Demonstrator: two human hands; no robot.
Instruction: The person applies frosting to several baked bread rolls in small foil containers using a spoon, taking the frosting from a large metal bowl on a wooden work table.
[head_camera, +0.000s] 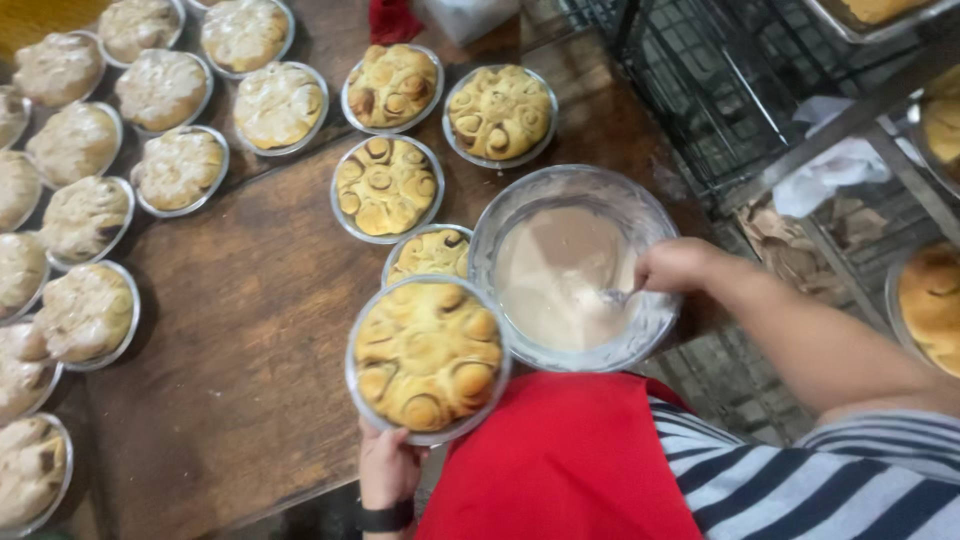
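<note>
- Spoon (612, 296): your right hand (676, 266) has its fingers closed around the handle, the tip dipped in the pale brown glaze; its long axis runs roughly left to right, bowl end pointing left toward the middle of the glass bowl (520, 210).
- Your left hand (388, 466) holds the nearest foil pan of rolls (428, 357) from underneath, fingers hidden beneath the pan, so you cannot tell how far they curl.
- That pan is held level and just beside the glass bowl, its rim overlapping the bowl's edge, likely to keep the reach from glaze to rolls short.
- Another unglazed pan (432, 252) sits just behind it on the desk (240, 340).
- Three more bare pans (388, 186) lie beyond.
- Glazed pans (85, 312) crowd the left side, kept apart from the bare ones.
</note>
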